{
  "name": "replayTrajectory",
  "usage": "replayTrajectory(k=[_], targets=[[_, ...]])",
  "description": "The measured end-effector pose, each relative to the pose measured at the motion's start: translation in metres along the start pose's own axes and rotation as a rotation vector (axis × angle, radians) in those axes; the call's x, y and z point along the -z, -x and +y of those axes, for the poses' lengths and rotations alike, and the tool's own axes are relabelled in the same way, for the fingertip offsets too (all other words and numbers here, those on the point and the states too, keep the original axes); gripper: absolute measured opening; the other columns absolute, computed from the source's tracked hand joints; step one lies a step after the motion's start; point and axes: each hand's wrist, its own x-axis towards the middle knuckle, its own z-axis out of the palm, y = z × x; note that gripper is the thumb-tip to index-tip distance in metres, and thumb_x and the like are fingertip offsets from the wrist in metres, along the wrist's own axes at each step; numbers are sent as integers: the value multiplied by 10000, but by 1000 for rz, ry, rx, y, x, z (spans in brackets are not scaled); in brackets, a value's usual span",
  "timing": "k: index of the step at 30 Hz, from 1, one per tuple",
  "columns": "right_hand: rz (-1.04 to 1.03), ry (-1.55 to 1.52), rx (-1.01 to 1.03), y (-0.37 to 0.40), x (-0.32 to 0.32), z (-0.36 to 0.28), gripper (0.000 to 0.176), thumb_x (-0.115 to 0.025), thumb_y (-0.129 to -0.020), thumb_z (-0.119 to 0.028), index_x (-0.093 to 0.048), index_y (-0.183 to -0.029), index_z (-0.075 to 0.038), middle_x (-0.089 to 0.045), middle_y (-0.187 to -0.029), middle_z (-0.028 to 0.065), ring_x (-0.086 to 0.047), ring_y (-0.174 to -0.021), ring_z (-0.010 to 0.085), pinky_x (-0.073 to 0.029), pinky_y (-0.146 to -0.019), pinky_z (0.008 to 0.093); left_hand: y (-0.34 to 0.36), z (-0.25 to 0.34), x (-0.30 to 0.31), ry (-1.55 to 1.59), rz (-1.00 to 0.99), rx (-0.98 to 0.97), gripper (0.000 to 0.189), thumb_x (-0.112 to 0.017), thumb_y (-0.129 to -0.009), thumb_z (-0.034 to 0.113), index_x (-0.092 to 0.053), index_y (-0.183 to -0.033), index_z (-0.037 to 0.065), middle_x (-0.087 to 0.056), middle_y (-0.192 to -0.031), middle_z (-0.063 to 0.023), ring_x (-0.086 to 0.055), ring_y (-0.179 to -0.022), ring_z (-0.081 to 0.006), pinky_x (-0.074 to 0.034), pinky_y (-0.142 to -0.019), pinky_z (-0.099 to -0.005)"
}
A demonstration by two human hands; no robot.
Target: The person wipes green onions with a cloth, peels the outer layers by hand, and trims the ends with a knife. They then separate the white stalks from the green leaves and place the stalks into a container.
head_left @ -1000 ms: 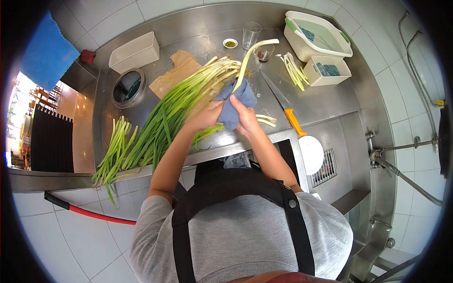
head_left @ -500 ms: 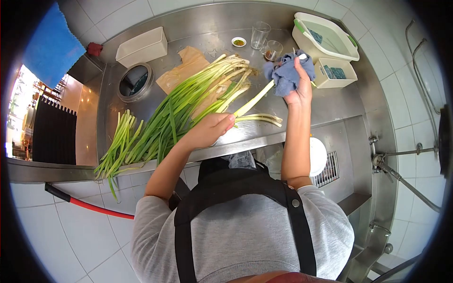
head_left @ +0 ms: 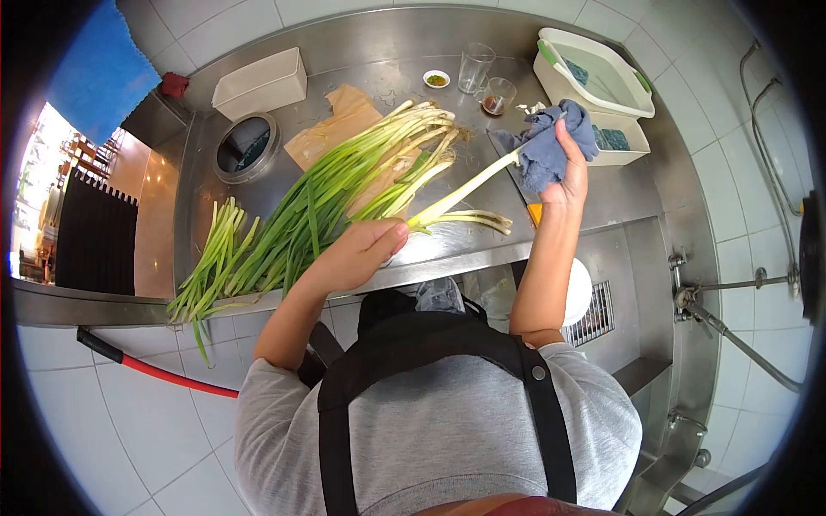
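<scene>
My left hand [head_left: 368,251] is closed round the lower part of a pale green onion stalk [head_left: 465,189] at the counter's front edge. The stalk slants up to the right, its white end right at a crumpled blue-grey cloth [head_left: 551,148]. My right hand [head_left: 568,176] grips that cloth, with the thumb pressed on top. Just left of the right wrist lies a knife with a yellow handle [head_left: 535,212], partly behind the stalk and cloth. A large pile of green onions [head_left: 344,198] spreads beside my left hand, and a few thin stalks [head_left: 482,220] lie under the held one.
Brown paper [head_left: 318,133] lies beneath the pile. Behind stand a small sauce dish [head_left: 436,79], a tall glass [head_left: 475,67] and a glass cup [head_left: 497,96]. A water-filled tub [head_left: 594,47] and a sponge bin [head_left: 632,142] are at right, an off-white bin [head_left: 258,84] at left.
My right hand has moved right with the cloth, baring more of the stalk and the yellow-handled knife. My left hand has shifted slightly left and toward me.
</scene>
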Motion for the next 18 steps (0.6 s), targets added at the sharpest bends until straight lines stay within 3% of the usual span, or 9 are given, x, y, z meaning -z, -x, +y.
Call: replayTrajectory(k=[3, 5, 6, 8, 11, 15, 17, 18], targets=[[-60, 55, 28, 3, 0, 9, 226, -638, -833, -105, -566, -1033, -31, -636, -916, 115, -631, -801, 237, -530, -733, 359, 1, 3, 1, -57, -3, -15, 398, -359, -981, 316, -432, -706, 38, -378, -601, -3, -372, -586, -109, -348, -565, -268], [-6, 79, 116, 14, -13, 26, 237, -637, -837, -106, -558, -1053, -50, -636, -910, 103, -632, -776, 225, -529, -710, 347, -4, 8, -1, 71, 33, 170, 396, -361, -978, 319, -476, -741, 24, -401, -595, -21, -428, -593, -122, -372, -577, -283], [-3, 141, 128, 19, -18, 34, 248, -634, -839, -100, -552, -1070, -62, -634, -913, 98, -628, -782, 217, -526, -712, 343, -8, 8, -7, 72, 31, 173, 396, -361, -978, 319, -476, -741, 24, -401, -595, -21, -428, -593, -122, -372, -577, -283], [-39, 198, 126, 22, -22, 41, 330, -656, -817, -77, -542, -1126, -71, -619, -980, 66, -618, -847, 194, -525, -749, 343, -22, 5, -21, -78, 55, -18, 351, -357, -985, 289, -552, -836, 38, -450, -643, 19, -415, -585, -76, -351, -533, -218], [17, 124, 178, 10, -11, 13, 304, -655, -824, -104, -550, -1108, -73, -620, -970, 65, -615, -849, 198, -522, -768, 351, -24, -12, -18, -235, 117, -170, 336, -361, -984, 281, -532, -831, 36, -409, -620, 29, -381, -577, -72, -333, -537, -214], [114, 59, 286, -10, 18, -26, 255, -633, -848, -178, -558, -1036, -23, -627, -924, 107, -629, -800, 243, -538, -722, 410, -11, -28, -1, -31, 157, -62, 329, -358, -987, 275, -515, -820, 39, -362, -606, 40, -330, -559, -62, -299, -511, -211], [80, 95, 221, -4, 26, -21, 309, -607, -864, -222, -534, -1075, -10, -626, -936, 135, -636, -789, 278, -541, -722, 423, -10, -27, 0, 31, 202, -40, 327, -359, -989, 275, -502, -801, 49, -330, -606, 47, -286, -551, -53, -266, -493, -208], [-51, 67, 92, 11, 16, -11, 342, -587, -875, -251, -516, -1106, -8, -626, -945, 147, -639, -802, 292, -542, -726, 423, -12, -28, -1, 32, 204, -39, 327, -359, -989, 275, -502, -801, 49, -330, -606, 47, -286, -551, -53, -266, -493, -208]])
